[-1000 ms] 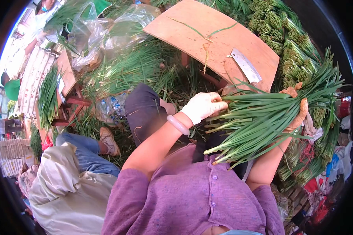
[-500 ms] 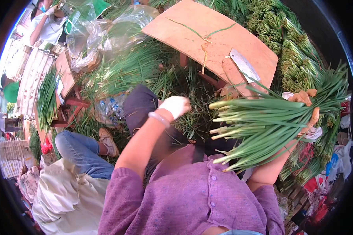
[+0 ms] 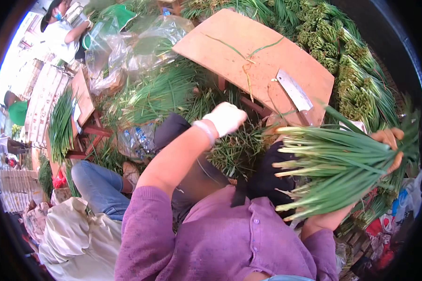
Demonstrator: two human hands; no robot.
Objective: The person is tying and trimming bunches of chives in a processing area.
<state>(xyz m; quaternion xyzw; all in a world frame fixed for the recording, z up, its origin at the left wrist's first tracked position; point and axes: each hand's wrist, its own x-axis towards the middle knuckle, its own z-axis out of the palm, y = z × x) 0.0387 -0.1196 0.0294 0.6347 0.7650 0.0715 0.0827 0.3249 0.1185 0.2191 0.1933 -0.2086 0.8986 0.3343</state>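
My right hand (image 3: pixel 388 140) is wrapped around a bunch of garlic chives (image 3: pixel 333 157), long flat green leaves with pale stalk ends. Those ends fan out to the left, over my lap. In a white glove, my left hand (image 3: pixel 227 118) is a curled fist in front of me, apart from the bunch; I cannot make out whether anything is in it. Beyond the hands stands a low wooden table (image 3: pixel 229 40). On it lie a cleaver (image 3: pixel 293 91), with its handle toward me, and a few loose leaves (image 3: pixel 265 46).
Tied green bundles (image 3: pixel 358 89) are stacked at the right. Loose greens (image 3: pixel 159 96) and clear plastic bags (image 3: pixel 150 40) lie beyond my left arm. A second low table (image 3: pixel 82 96) holds more greens. One person's jeans-clad leg (image 3: pixel 98 185) is close at left; another person (image 3: pixel 63 35) is farther back.
My left fist has moved slightly to the right and upward. The bunch in my right hand has shifted right, its stalk ends more spread. The view has also shifted slightly.
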